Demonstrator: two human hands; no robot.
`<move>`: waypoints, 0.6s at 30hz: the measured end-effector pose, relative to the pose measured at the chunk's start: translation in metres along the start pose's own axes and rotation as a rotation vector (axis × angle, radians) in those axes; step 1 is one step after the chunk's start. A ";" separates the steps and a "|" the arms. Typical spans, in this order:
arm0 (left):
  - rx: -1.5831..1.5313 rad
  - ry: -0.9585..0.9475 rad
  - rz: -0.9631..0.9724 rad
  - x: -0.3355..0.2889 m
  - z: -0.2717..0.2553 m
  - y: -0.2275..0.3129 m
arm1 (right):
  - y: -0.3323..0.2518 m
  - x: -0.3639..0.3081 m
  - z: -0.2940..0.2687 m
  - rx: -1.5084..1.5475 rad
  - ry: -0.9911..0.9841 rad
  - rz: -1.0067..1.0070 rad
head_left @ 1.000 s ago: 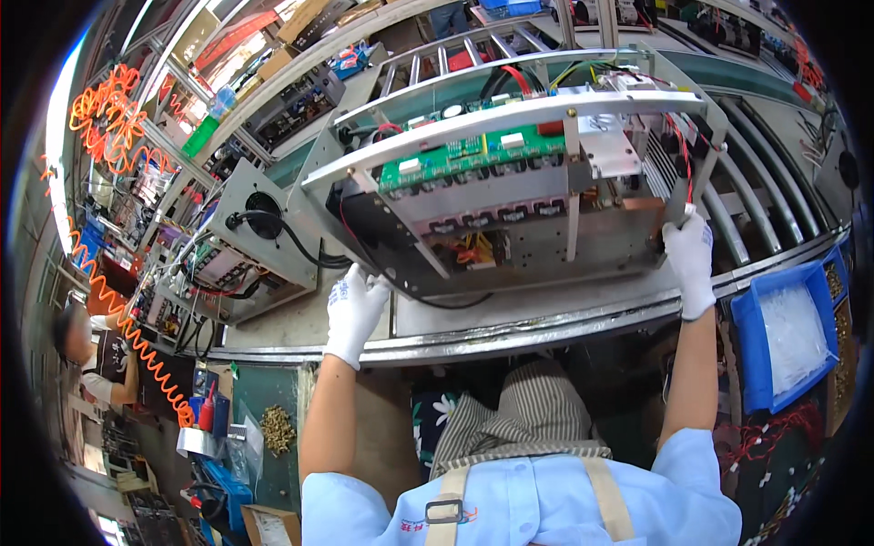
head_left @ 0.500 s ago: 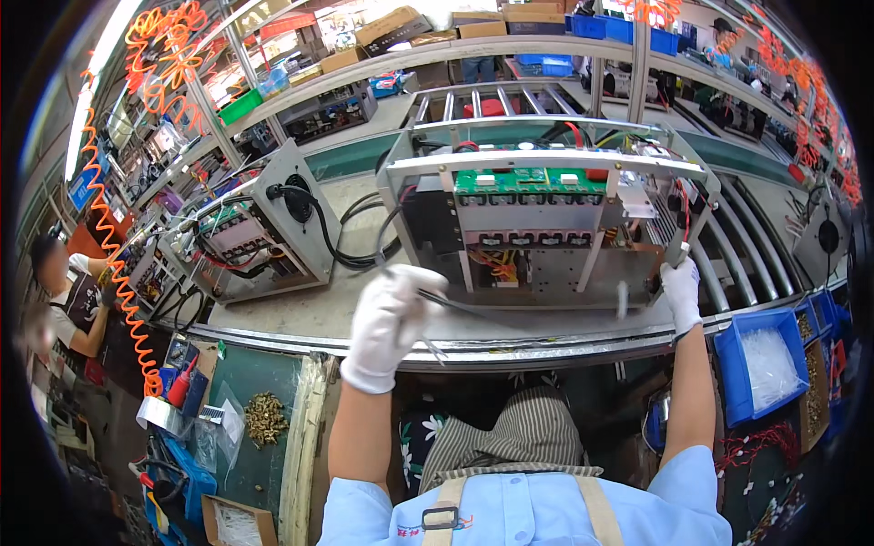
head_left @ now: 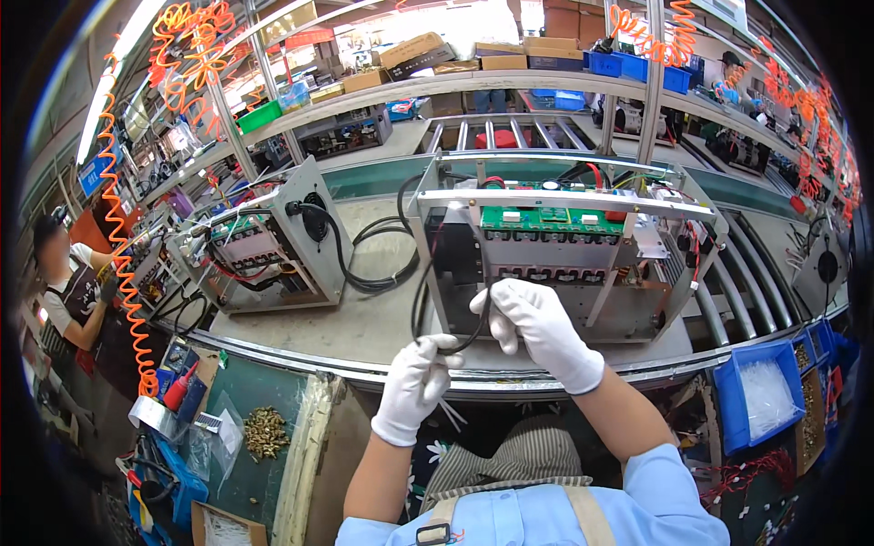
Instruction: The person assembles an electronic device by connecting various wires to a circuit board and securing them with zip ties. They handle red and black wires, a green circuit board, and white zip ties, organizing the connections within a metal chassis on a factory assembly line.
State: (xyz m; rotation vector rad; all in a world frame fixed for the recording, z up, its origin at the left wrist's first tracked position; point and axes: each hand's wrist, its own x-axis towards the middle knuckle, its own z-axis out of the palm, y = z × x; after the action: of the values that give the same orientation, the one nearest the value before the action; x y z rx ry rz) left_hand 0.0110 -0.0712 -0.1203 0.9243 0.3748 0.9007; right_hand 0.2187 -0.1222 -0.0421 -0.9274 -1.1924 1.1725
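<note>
A black cable [head_left: 472,339] bends in a loop before the left end of an open metal chassis [head_left: 546,197], which has a green circuit board [head_left: 555,218] inside. My left hand [head_left: 411,389], in a white glove, is closed on the cable near the front edge of the bench. Thin pale strips [head_left: 452,415] hang just below that hand; whether it grips them too is hidden. Also gloved, my right hand [head_left: 539,329] pinches the cable a little higher and to the right, in front of the chassis.
A second open chassis [head_left: 319,241] stands left, with a coiled black cable [head_left: 369,284] beside it. Metal rollers [head_left: 748,278] run right of the nearer chassis. A blue bin [head_left: 763,387] holds clear strips. Brass fittings [head_left: 266,433] lie on the green side table. A co-worker [head_left: 73,291] stands far left.
My right hand has left the chassis's right side and moved left onto the cable. My left hand has shifted slightly right and down, still holding the cable. The view has turned a little.
</note>
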 end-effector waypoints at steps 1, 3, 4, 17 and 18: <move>0.082 0.030 -0.006 -0.002 -0.003 0.004 | 0.002 0.007 0.006 0.008 -0.002 -0.039; 0.230 0.178 0.024 -0.012 -0.008 0.016 | 0.007 0.011 0.022 0.051 0.013 -0.019; 0.330 0.287 0.075 -0.017 -0.006 0.023 | 0.011 0.014 0.028 0.074 0.052 0.004; 1.128 0.174 0.553 0.056 0.016 0.027 | -0.002 0.058 0.017 -0.206 0.274 -0.303; 0.981 0.163 0.499 0.064 0.004 0.022 | -0.026 0.062 0.012 -0.464 0.299 -0.485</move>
State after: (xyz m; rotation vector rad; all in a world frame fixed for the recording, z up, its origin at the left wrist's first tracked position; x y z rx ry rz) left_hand 0.0406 -0.0163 -0.0947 1.9054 0.7777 1.2721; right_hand 0.2103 -0.0668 -0.0030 -1.0326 -1.3648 0.3584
